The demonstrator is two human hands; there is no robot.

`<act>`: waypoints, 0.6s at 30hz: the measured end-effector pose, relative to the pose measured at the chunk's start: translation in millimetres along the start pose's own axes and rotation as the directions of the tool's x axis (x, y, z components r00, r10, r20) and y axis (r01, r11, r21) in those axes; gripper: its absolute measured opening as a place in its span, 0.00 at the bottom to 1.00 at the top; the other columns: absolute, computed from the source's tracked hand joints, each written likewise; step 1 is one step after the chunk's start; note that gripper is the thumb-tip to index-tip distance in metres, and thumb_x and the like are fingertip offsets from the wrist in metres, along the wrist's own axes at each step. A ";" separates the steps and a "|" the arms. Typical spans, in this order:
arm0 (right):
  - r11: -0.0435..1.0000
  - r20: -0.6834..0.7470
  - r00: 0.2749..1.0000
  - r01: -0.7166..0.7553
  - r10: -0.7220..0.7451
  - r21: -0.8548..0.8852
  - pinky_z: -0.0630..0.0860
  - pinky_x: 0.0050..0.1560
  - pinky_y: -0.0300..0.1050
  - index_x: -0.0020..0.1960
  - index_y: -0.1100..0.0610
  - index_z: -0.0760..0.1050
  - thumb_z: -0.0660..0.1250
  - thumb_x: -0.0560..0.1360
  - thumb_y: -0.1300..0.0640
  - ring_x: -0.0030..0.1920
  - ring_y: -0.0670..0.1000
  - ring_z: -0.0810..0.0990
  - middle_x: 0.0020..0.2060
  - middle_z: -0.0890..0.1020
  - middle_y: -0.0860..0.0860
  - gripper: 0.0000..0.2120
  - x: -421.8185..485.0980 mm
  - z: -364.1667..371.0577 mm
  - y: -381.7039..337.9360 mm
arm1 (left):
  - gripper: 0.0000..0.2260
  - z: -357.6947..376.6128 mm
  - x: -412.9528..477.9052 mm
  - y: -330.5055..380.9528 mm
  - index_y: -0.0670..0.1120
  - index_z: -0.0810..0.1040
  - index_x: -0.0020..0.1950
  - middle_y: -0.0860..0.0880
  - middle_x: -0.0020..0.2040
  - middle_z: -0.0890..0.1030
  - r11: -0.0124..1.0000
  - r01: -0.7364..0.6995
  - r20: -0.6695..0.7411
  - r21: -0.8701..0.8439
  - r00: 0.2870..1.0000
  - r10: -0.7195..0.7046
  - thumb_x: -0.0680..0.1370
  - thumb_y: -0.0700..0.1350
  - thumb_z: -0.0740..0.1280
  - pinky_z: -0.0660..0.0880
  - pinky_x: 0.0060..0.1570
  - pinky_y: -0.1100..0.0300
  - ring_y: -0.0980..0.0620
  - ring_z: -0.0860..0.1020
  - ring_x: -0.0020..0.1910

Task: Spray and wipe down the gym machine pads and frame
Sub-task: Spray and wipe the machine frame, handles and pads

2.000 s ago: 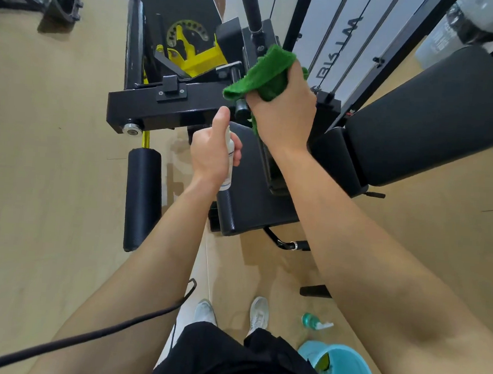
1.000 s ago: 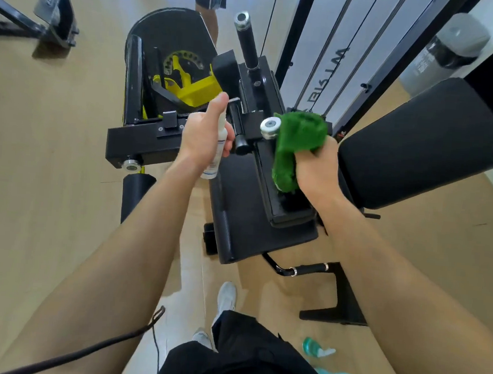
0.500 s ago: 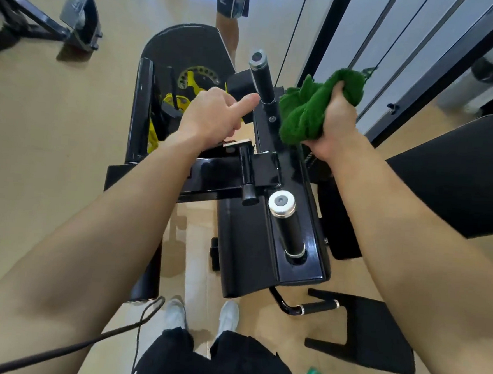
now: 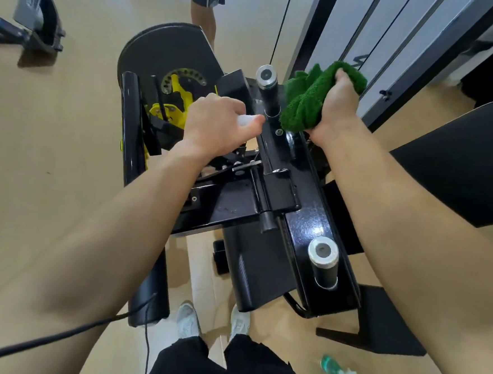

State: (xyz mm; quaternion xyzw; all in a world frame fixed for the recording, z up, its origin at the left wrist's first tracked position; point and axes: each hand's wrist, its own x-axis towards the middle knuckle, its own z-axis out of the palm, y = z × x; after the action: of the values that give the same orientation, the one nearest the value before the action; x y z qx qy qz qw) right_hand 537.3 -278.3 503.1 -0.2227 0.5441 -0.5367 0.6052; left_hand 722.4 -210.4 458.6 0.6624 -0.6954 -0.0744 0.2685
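The left hand (image 4: 217,123) curls round a small white spray bottle (image 4: 247,119). Only the bottle's tip shows, pointing at the far end of the black frame (image 4: 304,217). Just beside the tip stands the far handle post (image 4: 268,92). The right hand (image 4: 337,105) clenches a bunched green cloth (image 4: 305,103) at the post's right side.

The step in hand is probably spraying and wiping this post. Keep the nozzle close, mist lightly, then wrap the cloth round the post and draw it along its full length. The back pad (image 4: 460,161) lies well apart, at the right.
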 end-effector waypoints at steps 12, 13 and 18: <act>1.000 -0.038 0.999 0.012 -0.012 0.004 0.79 0.59 0.64 0.64 0.59 0.78 0.54 0.83 0.43 0.55 0.61 0.85 0.55 0.85 0.60 0.24 10.6 2.7 -5.7 | 0.31 3.5 5.1 -25.6 0.39 0.77 0.28 0.44 0.24 0.76 0.731 0.229 0.329 -0.642 0.944 -0.007 0.80 0.61 0.58 0.75 0.42 0.59 0.48 0.74 0.28; 1.000 -0.040 0.999 0.011 -0.010 0.022 0.78 0.59 0.64 0.65 0.59 0.77 0.54 0.83 0.43 0.56 0.61 0.85 0.56 0.85 0.60 0.24 11.0 1.7 -5.7 | 0.31 3.6 6.3 -24.0 0.38 0.76 0.28 0.44 0.24 0.76 0.738 0.240 0.355 -0.631 0.935 -0.001 0.81 0.59 0.58 0.75 0.42 0.61 0.48 0.73 0.27; 0.999 -0.084 0.996 0.026 -0.023 0.043 0.79 0.58 0.61 0.65 0.57 0.77 0.54 0.82 0.41 0.55 0.60 0.85 0.56 0.85 0.57 0.25 18.5 -3.8 -8.8 | 0.29 7.8 12.8 -20.8 0.40 0.76 0.28 0.44 0.25 0.75 0.810 0.290 0.420 -0.510 0.906 -0.060 0.84 0.54 0.59 0.77 0.52 0.56 0.48 0.73 0.27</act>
State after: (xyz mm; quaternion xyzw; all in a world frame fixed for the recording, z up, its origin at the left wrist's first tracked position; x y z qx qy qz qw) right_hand 527.2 -296.4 501.7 -0.1933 0.5543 -0.5647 0.5800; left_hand 737.3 -227.0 445.9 0.5884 -0.6159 -0.4285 0.3015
